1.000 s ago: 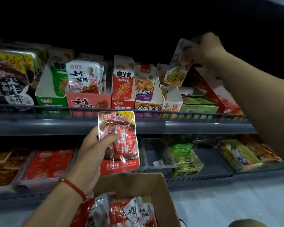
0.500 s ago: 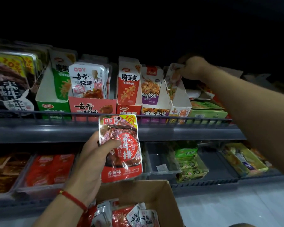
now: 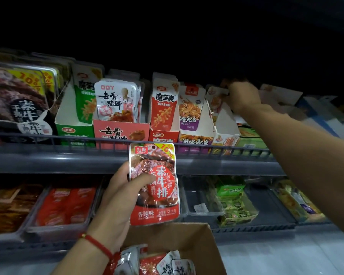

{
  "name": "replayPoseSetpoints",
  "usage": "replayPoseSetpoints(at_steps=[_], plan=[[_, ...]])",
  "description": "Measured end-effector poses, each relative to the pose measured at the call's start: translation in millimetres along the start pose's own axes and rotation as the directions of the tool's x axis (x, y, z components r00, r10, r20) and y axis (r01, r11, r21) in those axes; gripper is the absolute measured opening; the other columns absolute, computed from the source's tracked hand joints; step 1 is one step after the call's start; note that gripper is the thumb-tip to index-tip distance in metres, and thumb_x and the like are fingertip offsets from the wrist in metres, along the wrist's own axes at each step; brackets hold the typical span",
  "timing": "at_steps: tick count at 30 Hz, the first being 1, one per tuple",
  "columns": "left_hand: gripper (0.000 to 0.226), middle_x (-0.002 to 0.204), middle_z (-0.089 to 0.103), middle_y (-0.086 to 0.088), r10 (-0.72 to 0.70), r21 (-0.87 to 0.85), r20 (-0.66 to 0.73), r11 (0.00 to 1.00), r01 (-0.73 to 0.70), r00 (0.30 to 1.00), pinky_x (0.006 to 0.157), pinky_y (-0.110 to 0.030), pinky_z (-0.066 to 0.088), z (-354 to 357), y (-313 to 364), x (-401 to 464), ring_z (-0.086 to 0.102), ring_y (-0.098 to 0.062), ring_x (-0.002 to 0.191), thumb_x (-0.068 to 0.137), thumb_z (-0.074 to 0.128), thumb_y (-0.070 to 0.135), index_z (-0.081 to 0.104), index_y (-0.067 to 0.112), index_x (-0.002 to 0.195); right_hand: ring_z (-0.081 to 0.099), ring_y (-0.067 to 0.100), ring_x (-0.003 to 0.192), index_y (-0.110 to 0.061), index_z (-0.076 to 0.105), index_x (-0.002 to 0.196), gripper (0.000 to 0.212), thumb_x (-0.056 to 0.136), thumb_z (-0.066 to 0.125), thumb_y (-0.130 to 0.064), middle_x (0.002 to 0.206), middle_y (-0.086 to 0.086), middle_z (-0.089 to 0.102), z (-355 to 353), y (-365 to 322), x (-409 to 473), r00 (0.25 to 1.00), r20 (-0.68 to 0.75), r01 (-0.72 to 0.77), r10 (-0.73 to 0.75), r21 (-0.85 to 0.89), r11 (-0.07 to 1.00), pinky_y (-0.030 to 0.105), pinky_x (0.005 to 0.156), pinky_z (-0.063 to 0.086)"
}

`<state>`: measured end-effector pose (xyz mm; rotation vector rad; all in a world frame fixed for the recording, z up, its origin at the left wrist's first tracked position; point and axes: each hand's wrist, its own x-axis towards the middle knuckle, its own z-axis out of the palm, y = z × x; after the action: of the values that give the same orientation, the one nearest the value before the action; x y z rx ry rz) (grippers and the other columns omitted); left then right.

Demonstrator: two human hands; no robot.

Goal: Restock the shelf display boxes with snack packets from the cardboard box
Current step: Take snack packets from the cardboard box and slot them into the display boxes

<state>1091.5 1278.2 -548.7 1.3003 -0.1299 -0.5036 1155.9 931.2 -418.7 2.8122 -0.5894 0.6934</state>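
Dim aisle, two grey shelf tiers, dark above the top one. Nearest: carton [image 3: 197, 241] at the bottom edge, open, loose packets [image 3: 157, 262] inside. Just above it, left hand [image 3: 123, 193] grips a red packet [image 3: 154, 183] upright in front of the top shelf rail [image 3: 68, 144], thumb across its face, other fingers behind. Risk: foil looks slick and only its left side is gripped, so it could twist out and fall, into the carton or beside it.

Farther back, right hand [image 3: 240, 96] is at the white box [image 3: 224, 124] on the top shelf, fingers curled on a small packet [image 3: 214, 98] at its mouth. The frame is blurred there, so I cannot tell how far in it sits.

Risks, my read:
- packet catches on the box's slanted side wall and sits crooked or pops out
- push shoves the light box back or into the purple box [image 3: 195, 135] touching it
- forearm crosses over the green boxes [image 3: 250, 139] and could nudge them
- poor light makes a wrong-box mix-up likely
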Motion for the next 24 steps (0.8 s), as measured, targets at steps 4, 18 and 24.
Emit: replayPoseSetpoints(at_steps=[4, 18, 24], plan=[[0.031, 0.1, 0.08, -0.003, -0.001, -0.003, -0.005, 1.0, 0.001, 1.0, 0.084, -0.048, 0.059, -0.6, 0.1, 0.2, 0.077, -0.026, 0.089, 0.09, 0.07, 0.016, 0.069, 0.03, 0.118, 0.062, 0.038, 0.096, -0.009, 0.065, 0.118, 0.023, 0.099, 0.059, -0.02, 0.108, 0.02, 0.067, 3.5, -3.5, -0.4, 0.999, -0.042, 0.012, -0.014, -0.056, 0.998, 0.039, 0.075, 0.043], [0.039, 0.103, 0.079, -0.002, 0.118, 0.017, 0.054, 0.993, -0.119, 0.992, 0.082, -0.044, 0.061, -7.0, 7.2, -19.8, 0.077, -0.023, 0.094, 0.09, 0.073, 0.008, 0.065, 0.032, 0.12, 0.063, 0.001, 0.103, -0.023, 0.056, 0.13, 0.037, 0.099, 0.058, -0.042, 0.117, -0.014, 0.063, -69.1, -116.0, -127.3, 0.8, 0.254, 0.279, -0.544, 0.646, 0.711, 0.016, 0.083, 0.054], [0.028, 0.093, 0.08, -0.004, 0.252, 0.064, -0.11, 0.967, -0.246, 0.962, 0.073, -0.033, 0.063, -41.7, 22.9, -36.7, 0.078, -0.021, 0.086, 0.088, 0.077, 0.008, 0.068, 0.019, 0.112, 0.072, 0.004, 0.092, -0.025, 0.066, 0.107, 0.023, 0.088, 0.077, -0.031, 0.101, -0.008, 0.075, -74.7, -162.3, -127.2, 0.81, 0.253, 0.14, -0.53, 0.793, 0.592, 0.033, 0.08, 0.062]])
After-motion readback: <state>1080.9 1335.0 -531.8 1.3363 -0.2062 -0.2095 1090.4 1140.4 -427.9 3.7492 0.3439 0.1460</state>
